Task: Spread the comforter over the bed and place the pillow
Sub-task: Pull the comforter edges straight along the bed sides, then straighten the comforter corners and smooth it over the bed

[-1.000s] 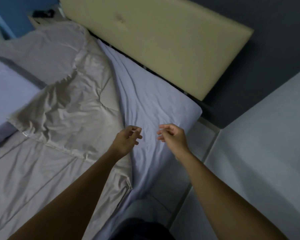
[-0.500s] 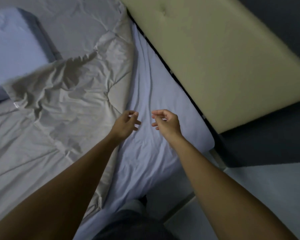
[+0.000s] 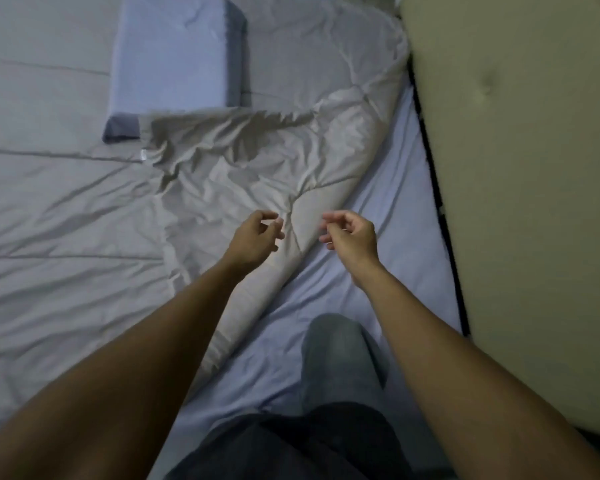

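Note:
A grey-beige comforter (image 3: 84, 216) covers the left of the bed, with its top part folded back and rumpled near the middle (image 3: 257, 161). A pale blue pillow (image 3: 174, 53) lies on the comforter at the top left. My left hand (image 3: 255, 235) hovers over the folded edge, fingers loosely curled, holding nothing. My right hand (image 3: 352, 233) hangs beside it over the comforter's edge and the blue sheet (image 3: 388, 188), fingers also loosely curled and empty. My knee (image 3: 340, 355) rests on the sheet.
A beige padded headboard (image 3: 520, 168) runs down the right side, with a dark gap between it and the mattress. The bare blue sheet lies between the comforter's edge and the headboard.
I have moved onto the bed, and the view has swung left so the pillow and the folded comforter sit ahead. Both hands moved from over the bare sheet to the comforter's folded edge.

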The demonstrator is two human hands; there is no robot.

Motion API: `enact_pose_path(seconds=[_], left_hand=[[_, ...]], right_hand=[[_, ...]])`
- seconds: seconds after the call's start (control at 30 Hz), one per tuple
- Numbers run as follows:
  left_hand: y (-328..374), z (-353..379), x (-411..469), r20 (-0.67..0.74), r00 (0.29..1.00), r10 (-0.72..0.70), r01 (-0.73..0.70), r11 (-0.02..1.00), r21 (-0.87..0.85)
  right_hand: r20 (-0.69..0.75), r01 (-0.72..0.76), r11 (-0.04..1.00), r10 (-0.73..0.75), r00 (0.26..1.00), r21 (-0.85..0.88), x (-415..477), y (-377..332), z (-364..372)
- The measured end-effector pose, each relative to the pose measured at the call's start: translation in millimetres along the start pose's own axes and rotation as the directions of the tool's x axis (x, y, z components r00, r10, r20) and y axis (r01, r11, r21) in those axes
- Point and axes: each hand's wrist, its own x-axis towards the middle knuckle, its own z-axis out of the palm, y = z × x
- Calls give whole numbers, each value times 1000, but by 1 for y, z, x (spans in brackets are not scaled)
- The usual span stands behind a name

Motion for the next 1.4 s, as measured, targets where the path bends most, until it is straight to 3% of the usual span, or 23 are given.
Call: enact_pose_path(seconds=[0.23,0.47,0.8,0.9,1.03,1.2,1.3,1.4], left_hand=[[-1,-24,38,-241,967,-80,58,994,-96],[-29,-42,102,-409,895,-181,120,978,-169],[-119,-60,213,-581,772,-259,192,966,-175],[-155,-70,243,-674,704,-224,266,963,-42],[-188,-86,267,-763,583,-278,489,870,57],[-210,-93,284,-812,502,-297,585,809,66],[-206,-94,286,-824,495,-276,591,802,87],[-198,-90,277,-784,528,-327,633,767,107]], right_hand=[[260,103,990,-76,963,-91,87,-31,55],[401,196,961,-105,910,-193,179,-26,122],[326,354,895,-260,909,-271,309,21,229],[327,456,836,-358,875,-305,338,37,258],[402,603,716,-467,788,-352,373,50,295],[485,589,669,-370,793,-453,395,71,316],[503,579,624,-322,802,-524,398,81,314],[517,620,503,-345,783,-603,390,80,306]])
